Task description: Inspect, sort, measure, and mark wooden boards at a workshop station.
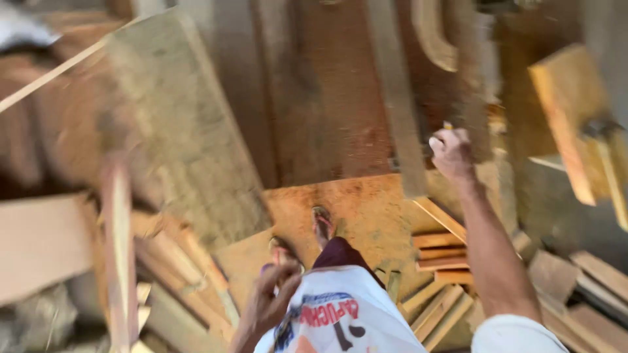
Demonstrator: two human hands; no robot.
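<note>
Woodshop floor; right hand (451,153) grips upright plank (472,85), left hand (269,297) low.

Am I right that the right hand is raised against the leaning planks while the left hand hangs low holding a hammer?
Not quite. In the head view the right hand is raised against the leaning planks, and the left hand does hang low, but no hammer shows in it. Its fingers are loosely curled by the white shirt; anything held there is too blurred to make out.

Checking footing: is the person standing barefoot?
No, sandals with straps show on the feet, which stand on a sheet of orange board.
</note>
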